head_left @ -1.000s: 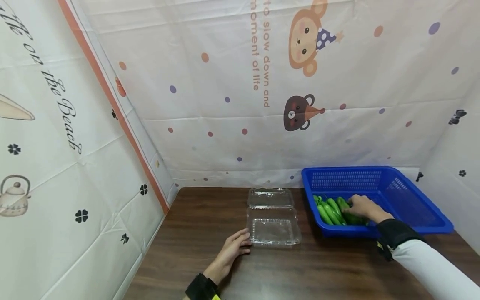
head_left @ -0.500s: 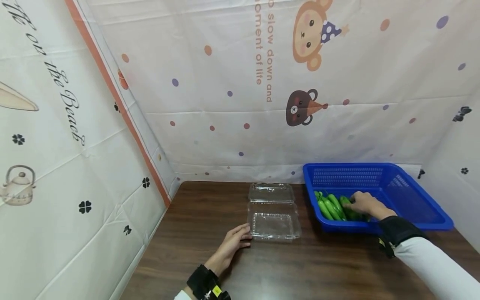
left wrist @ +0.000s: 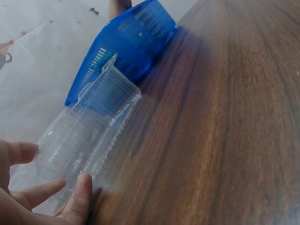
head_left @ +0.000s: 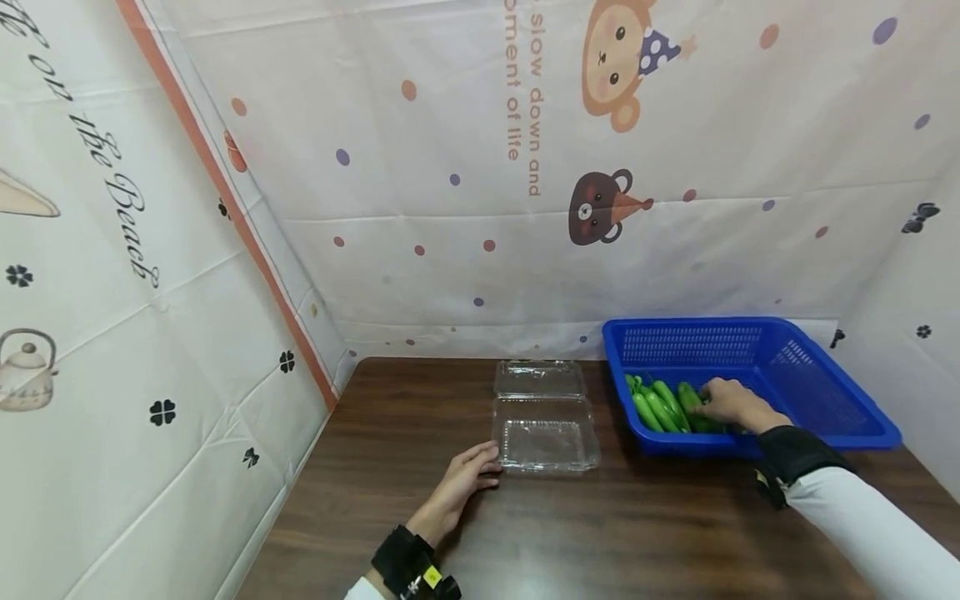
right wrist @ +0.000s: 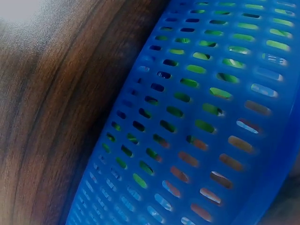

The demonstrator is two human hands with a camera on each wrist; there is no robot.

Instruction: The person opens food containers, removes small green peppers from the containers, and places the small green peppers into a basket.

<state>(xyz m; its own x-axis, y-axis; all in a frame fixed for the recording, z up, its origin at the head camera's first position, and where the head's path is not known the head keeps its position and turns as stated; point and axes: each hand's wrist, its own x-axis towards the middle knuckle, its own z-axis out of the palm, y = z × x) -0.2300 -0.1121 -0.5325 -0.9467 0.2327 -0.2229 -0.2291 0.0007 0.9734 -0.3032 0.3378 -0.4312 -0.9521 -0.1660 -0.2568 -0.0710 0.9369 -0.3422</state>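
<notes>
A clear plastic clamshell box [head_left: 545,435] lies open on the brown table [head_left: 637,533], its lid [head_left: 539,378] folded back. My left hand [head_left: 480,468] rests flat on the table with straight fingers, fingertips at the box's near left corner; the left wrist view shows those fingers [left wrist: 77,197] against the box [left wrist: 89,131]. To the right, several long green vegetables [head_left: 660,407] lie in the left part of a blue slotted basket [head_left: 750,329]. My right hand [head_left: 712,406] is inside the basket, fingers curled over one green vegetable. The right wrist view shows only the basket wall [right wrist: 211,117], with green behind its slots.
Printed white sheets wall in the table on the left [head_left: 112,292], back [head_left: 525,208] and right [head_left: 930,333]. The basket's right half holds nothing. Bare wood [left wrist: 225,140] lies in front of the box and the basket.
Both hands stay almost where they were: the left at the box's corner, the right on the vegetables in the basket. The head view has shifted slightly.
</notes>
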